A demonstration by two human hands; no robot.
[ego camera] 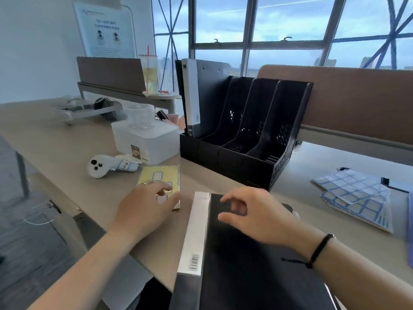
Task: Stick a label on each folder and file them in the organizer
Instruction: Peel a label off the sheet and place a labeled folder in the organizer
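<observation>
1. While our left hand (147,204) lies flat, fingers spread, pinning the yellow label sheet (159,179), we peel slowly.
2. Our right hand (250,215), loosely curled and empty, hovers over the black folder (241,265) just beside it.
3. We should press the label onto the white spine (196,229) squarely.

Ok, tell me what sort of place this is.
Most likely an office workstation: a desk with a partition panel, a black file organizer holding a folder, and large windows behind.

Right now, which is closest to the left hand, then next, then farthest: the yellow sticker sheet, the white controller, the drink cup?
1. Yellow sticker sheet: right under the left hand.
2. White controller: on the desk, beyond the hand to the left.
3. Drink cup: far back, by the window.
</observation>
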